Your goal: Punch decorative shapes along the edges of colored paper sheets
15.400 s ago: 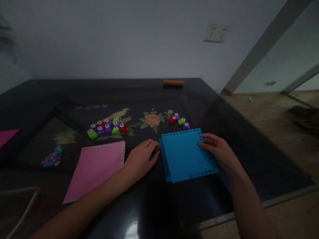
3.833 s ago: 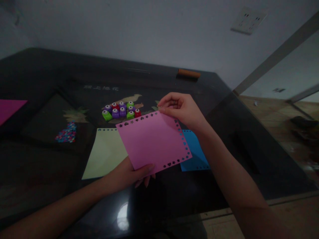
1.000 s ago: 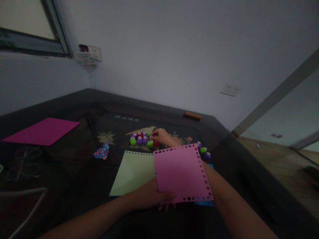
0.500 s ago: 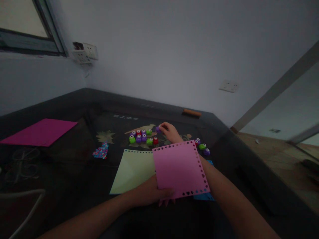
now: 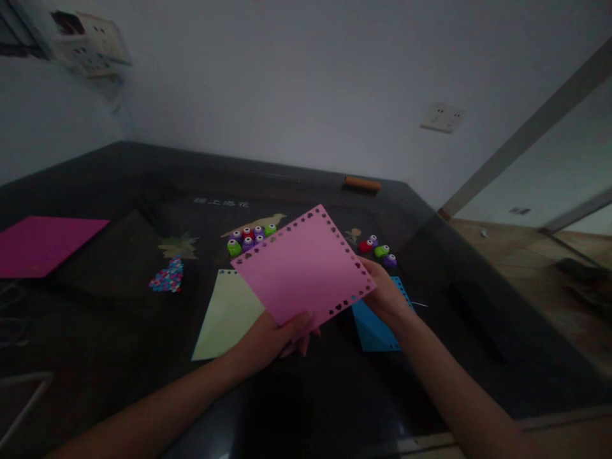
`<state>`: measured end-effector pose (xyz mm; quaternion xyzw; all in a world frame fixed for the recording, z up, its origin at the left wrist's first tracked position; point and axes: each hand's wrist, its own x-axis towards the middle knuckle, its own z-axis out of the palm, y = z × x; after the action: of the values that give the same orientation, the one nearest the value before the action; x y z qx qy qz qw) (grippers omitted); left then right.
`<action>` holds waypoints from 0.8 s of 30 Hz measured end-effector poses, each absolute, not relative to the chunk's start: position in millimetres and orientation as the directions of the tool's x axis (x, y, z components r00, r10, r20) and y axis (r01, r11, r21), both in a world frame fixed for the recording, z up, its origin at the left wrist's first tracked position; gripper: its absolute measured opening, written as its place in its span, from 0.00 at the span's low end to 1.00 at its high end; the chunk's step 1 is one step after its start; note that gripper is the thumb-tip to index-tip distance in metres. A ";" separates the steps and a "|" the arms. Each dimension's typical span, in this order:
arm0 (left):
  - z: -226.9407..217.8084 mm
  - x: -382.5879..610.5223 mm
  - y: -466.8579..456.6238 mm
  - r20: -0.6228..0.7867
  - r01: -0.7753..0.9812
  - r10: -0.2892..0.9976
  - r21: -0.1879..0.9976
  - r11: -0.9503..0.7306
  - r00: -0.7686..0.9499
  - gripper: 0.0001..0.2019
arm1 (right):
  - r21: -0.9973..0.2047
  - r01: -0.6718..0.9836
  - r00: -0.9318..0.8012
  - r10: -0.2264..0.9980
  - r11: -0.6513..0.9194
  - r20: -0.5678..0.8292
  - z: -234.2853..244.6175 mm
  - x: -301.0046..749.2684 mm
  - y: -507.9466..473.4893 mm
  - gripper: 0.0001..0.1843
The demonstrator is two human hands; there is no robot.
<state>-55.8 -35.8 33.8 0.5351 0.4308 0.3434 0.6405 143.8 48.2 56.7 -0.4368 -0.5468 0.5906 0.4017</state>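
Observation:
A pink sheet of paper [image 5: 301, 268] is held up tilted above the dark table, with small shapes such as hearts and stars punched along three edges. My left hand [image 5: 287, 335] pinches its lower edge, thumb on top and fingers beneath. At the right corner my right hand [image 5: 385, 293] grips the sheet; its fingertips are partly hidden behind the paper. Beyond the sheet stand several small craft punches [image 5: 247, 243] in purple, green and red, each with an eye, partly covered by the paper. Several more craft punches [image 5: 382, 251] stand to the right.
A pale green punched sheet [image 5: 220, 319] lies at left and a blue punched sheet [image 5: 377, 328] under my right hand. A pile of coloured paper bits [image 5: 168, 277] lies further left, past it a magenta sheet [image 5: 48, 242]. A brown stick-like object [image 5: 362, 183] rests by the wall.
My right hand has drawn back from a purple craft punch at the far group to the pink sheet's right corner. The sheet has turned and risen. The camera view has shifted.

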 end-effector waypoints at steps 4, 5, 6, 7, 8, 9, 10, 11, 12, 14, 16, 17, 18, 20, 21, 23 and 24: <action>38.1 -53.8 -34.1 -0.212 0.044 0.938 0.977 0.207 0.276 0.23 | -0.942 -0.186 -0.311 0.926 -0.279 -0.213 52.0 138.9 24.7 0.18; 38.3 -53.8 -33.8 -0.214 0.063 0.942 0.977 0.205 0.258 0.23 | -0.927 -0.210 -0.335 0.914 -0.311 -0.231 50.5 137.1 20.8 0.20; 38.2 -54.1 -33.4 -0.214 0.081 0.947 0.976 0.200 0.239 0.23 | -0.913 -0.233 -0.352 0.904 -0.334 -0.241 48.9 135.5 17.6 0.21; 37.8 -54.5 -33.0 -0.214 0.102 0.951 0.975 0.196 0.222 0.22 | -0.901 -0.253 -0.363 0.898 -0.352 -0.249 47.3 134.1 15.1 0.22; 37.4 -55.1 -32.6 -0.213 0.125 0.956 0.974 0.190 0.204 0.22 | -0.892 -0.271 -0.367 0.895 -0.362 -0.252 45.7 133.0 13.1 0.23; 37.1 -55.7 -32.0 -0.212 0.151 0.959 0.971 0.185 0.187 0.21 | -0.885 -0.285 -0.369 0.894 -0.369 -0.254 44.0 132.3 11.6 0.22; 36.9 -56.2 -31.4 -0.212 0.177 0.962 0.967 0.182 0.173 0.21 | -0.880 -0.293 -0.370 0.893 -0.375 -0.258 42.4 131.8 10.3 0.21; 37.1 -56.5 -30.7 -0.214 0.200 0.964 0.963 0.181 0.161 0.20 | -0.876 -0.293 -0.369 0.891 -0.382 -0.265 40.9 131.7 9.3 0.21; 37.7 -56.6 -30.0 -0.219 0.218 0.964 0.959 0.183 0.153 0.20 | -0.874 -0.289 -0.368 0.889 -0.390 -0.274 39.6 131.6 8.4 0.20; 39.9 -56.0 -28.9 -0.231 0.232 0.962 0.953 0.193 0.148 0.20 | -0.872 -0.269 -0.366 0.881 -0.410 -0.301 37.6 131.2 6.7 0.21; 42.9 -55.1 -28.3 -0.243 0.237 0.960 0.950 0.206 0.141 0.19 | -0.870 -0.249 -0.372 0.872 -0.425 -0.319 36.3 130.3 5.1 0.22; 44.2 -54.7 -28.3 -0.247 0.242 0.959 0.947 0.210 0.135 0.20 | -0.871 -0.240 -0.380 0.867 -0.429 -0.322 35.8 129.6 4.3 0.21; 45.2 -54.4 -28.5 -0.250 0.250 0.959 0.945 0.212 0.130 0.20 | -0.872 -0.235 -0.389 0.864 -0.430 -0.322 35.5 128.8 3.5 0.21; 45.3 -54.2 -29.1 -0.251 0.263 0.960 0.941 0.212 0.123 0.20 | -0.873 -0.229 -0.398 0.860 -0.430 -0.319 35.2 127.1 1.9 0.20; 44.3 -54.2 -29.6 -0.252 0.270 0.960 0.939 0.212 0.124 0.20 | -0.873 -0.226 -0.401 0.858 -0.433 -0.321 35.4 126.1 1.1 0.20; 41.0 -54.6 -30.4 -0.254 0.281 0.959 0.936 0.212 0.123 0.20 | -0.871 -0.221 -0.405 0.854 -0.439 -0.328 36.0 124.3 -0.5 0.20; 39.0 -54.8 -30.8 -0.254 0.287 0.960 0.934 0.211 0.121 0.20 | -0.869 -0.219 -0.408 0.851 -0.444 -0.332 36.4 123.4 -1.2 0.20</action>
<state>-54.8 -30.8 39.0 0.5384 0.5787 0.3234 0.5203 123.4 -1.2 36.4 -0.4088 -0.3859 0.7449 0.3591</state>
